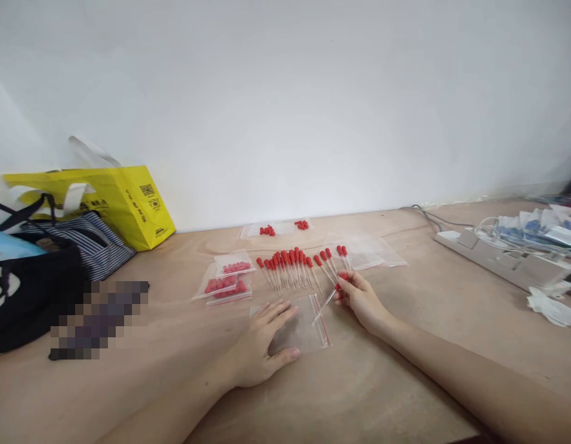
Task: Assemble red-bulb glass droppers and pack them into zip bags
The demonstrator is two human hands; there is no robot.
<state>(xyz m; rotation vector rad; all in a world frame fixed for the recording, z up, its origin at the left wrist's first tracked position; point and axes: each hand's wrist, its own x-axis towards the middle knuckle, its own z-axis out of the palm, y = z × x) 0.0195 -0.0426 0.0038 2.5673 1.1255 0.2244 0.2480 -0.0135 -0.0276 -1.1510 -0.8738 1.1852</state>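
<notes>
My left hand [262, 348] lies flat with fingers spread on a clear zip bag [299, 330], whose red-lined opening faces right. My right hand [359, 299] pinches droppers [329, 302] by their red rubber bulbs. Their clear tips point down-left over the bag's open end; how many it holds I cannot tell. Just beyond my hands, a fan of loose droppers [290, 271] lies with bulbs facing away from me. A few more droppers [329, 262] lie to the right of that fan, close to my right fingertips.
Left of the loose droppers are zip bags [230, 296] with red bulbs inside. Near the wall lies another filled bag [285, 229]; flat clear bags [382, 253] lie right. A yellow bag [142, 209] and striped pouch [105, 240] stand left, a power strip [489, 259] right.
</notes>
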